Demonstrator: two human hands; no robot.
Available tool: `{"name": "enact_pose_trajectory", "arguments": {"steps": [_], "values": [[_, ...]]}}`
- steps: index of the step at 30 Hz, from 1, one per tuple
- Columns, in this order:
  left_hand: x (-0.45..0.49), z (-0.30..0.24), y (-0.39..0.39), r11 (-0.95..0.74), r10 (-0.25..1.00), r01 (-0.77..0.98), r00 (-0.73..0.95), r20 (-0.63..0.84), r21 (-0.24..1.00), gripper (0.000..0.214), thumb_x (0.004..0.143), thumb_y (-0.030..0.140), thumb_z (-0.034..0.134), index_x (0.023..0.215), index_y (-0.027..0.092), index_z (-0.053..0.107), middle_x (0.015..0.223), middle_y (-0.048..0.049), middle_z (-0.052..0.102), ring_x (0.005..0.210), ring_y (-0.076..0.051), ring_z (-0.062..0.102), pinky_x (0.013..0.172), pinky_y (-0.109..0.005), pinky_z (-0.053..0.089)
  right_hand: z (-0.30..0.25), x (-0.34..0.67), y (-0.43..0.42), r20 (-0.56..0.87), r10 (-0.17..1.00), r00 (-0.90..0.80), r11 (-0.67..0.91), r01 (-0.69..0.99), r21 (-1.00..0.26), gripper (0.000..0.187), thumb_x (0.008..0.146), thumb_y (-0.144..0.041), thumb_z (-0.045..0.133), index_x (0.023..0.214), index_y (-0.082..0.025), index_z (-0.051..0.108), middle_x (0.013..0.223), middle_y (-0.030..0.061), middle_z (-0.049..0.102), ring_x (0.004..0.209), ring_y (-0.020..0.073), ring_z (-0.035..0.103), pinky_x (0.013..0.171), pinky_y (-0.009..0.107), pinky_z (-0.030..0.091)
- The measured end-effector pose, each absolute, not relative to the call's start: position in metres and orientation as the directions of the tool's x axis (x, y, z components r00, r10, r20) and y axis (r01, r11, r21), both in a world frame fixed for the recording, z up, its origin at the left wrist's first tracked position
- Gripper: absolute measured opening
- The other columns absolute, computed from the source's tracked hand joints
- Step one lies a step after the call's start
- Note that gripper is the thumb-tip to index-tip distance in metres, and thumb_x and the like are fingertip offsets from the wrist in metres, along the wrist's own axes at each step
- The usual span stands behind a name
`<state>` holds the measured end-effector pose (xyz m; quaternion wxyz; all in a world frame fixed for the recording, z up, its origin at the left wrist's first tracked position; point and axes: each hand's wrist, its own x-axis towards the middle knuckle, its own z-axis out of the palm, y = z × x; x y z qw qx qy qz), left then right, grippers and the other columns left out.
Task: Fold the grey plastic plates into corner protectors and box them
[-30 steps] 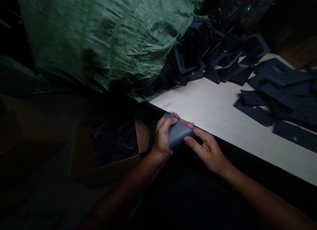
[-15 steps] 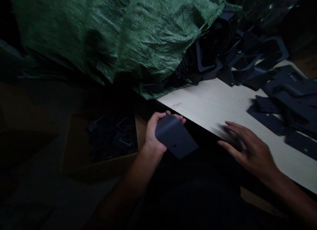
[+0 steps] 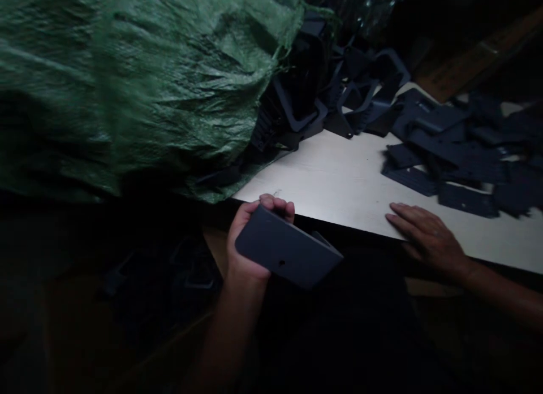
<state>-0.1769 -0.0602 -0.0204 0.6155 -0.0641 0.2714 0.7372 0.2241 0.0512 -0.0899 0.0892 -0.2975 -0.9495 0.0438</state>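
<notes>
My left hand (image 3: 246,252) is closed around a dark grey plastic part (image 3: 280,248), a bent panel with a small hole, tilted in front of the table edge. Its fingertips curl over the far edge of the part. My right hand (image 3: 428,236) is at the front edge of the white table (image 3: 335,173), fingers stretched out, with nothing seen in it. Beyond that hand lie several flat dark panels (image 3: 462,151) in a loose heap. What is under the right palm is hidden.
A large green woven sack (image 3: 169,83) fills the upper left. Dark frame-shaped parts (image 3: 352,97) spill from its mouth onto the table. A dim cardboard box (image 3: 216,250) holding similar parts stands low at the left. A brown board (image 3: 479,60) is at the back right.
My view has turned to the right. The part in my left hand has been tilted, showing its folded edge. My right hand has lowered and flattened toward the table edge.
</notes>
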Motion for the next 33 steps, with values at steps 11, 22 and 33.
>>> {"name": "enact_pose_trajectory", "arguments": {"steps": [11, 22, 33], "values": [[-0.183, 0.015, -0.016, 0.124, 0.963, -0.965, 0.061, -0.262, 0.231, 0.009, 0.091, 0.020, 0.047, 0.087, 0.025, 0.053, 0.060, 0.0057, 0.058, 0.067, -0.013, 0.065, 0.080, -0.028, 0.059, -0.093, 0.220, 0.049, 0.025, 0.629, -0.777, 0.777, 0.628, -0.052, 0.070, 0.089, -0.018, 0.053, 0.158, -0.015, 0.042, 0.168, 0.0154, 0.032, 0.156, 0.0330, 0.029, 0.124, 0.057, 0.029], [-0.203, 0.003, 0.003, -0.096, 0.994, -0.879, -0.058, 0.095, 0.468, 0.026, 0.093, 0.007, 0.053, 0.073, 0.024, 0.050, 0.080, 0.0090, 0.069, 0.083, -0.005, 0.071, 0.092, -0.019, 0.058, -0.103, 0.226, 0.052, 0.157, 0.564, -0.811, 0.823, 0.567, -0.031, 0.076, 0.085, -0.015, 0.052, 0.160, -0.015, 0.039, 0.168, 0.0140, 0.035, 0.155, 0.0294, 0.032, 0.123, 0.052, 0.030], [-0.145, 0.015, -0.023, -0.355, 0.929, -0.599, -0.313, 0.198, 0.717, 0.017, 0.095, 0.022, 0.050, 0.084, 0.025, 0.064, 0.088, 0.0079, 0.076, 0.095, -0.009, 0.071, 0.102, -0.027, 0.056, -0.110, 0.235, 0.057, 0.255, 0.513, -0.820, 0.855, 0.514, -0.067, 0.074, 0.083, -0.011, 0.058, 0.155, -0.011, 0.046, 0.163, 0.0186, 0.041, 0.150, 0.0330, 0.040, 0.119, 0.054, 0.032]]}}
